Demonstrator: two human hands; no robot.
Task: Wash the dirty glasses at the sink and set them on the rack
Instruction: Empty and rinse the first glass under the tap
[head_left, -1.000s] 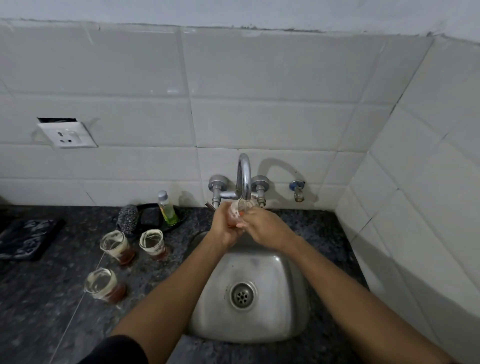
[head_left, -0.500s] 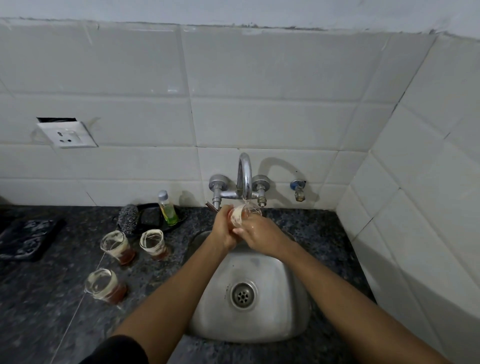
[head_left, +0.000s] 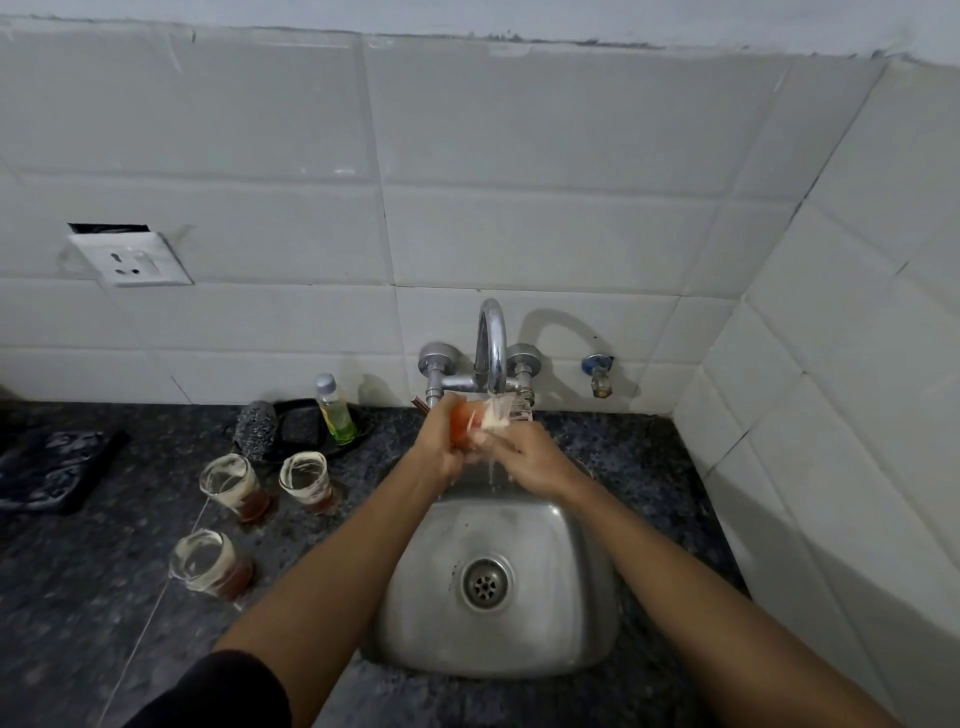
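Under the running tap (head_left: 492, 343), a dirty glass (head_left: 480, 418) with a reddish base and milky residue lies tilted on its side. My left hand (head_left: 441, 447) grips its base end. My right hand (head_left: 535, 457) holds it from the right, fingers at its rim side. Water runs off the glass into the steel sink (head_left: 415, 597). Three more dirty glasses stand on the dark counter to the left: two side by side (head_left: 234, 486) (head_left: 307, 480) and one nearer me (head_left: 208, 564). No rack is in view.
A steel scrubber (head_left: 255, 428), a black soap dish (head_left: 301, 428) and a green dish-soap bottle (head_left: 335, 410) sit behind the glasses. A dark cloth (head_left: 47, 470) lies at far left. White tiled walls close in behind and on the right.
The glass has been turned on its side under the tap, its reddish base now showing in my left hand. Water now streams over it. Both hands stayed at the tap.
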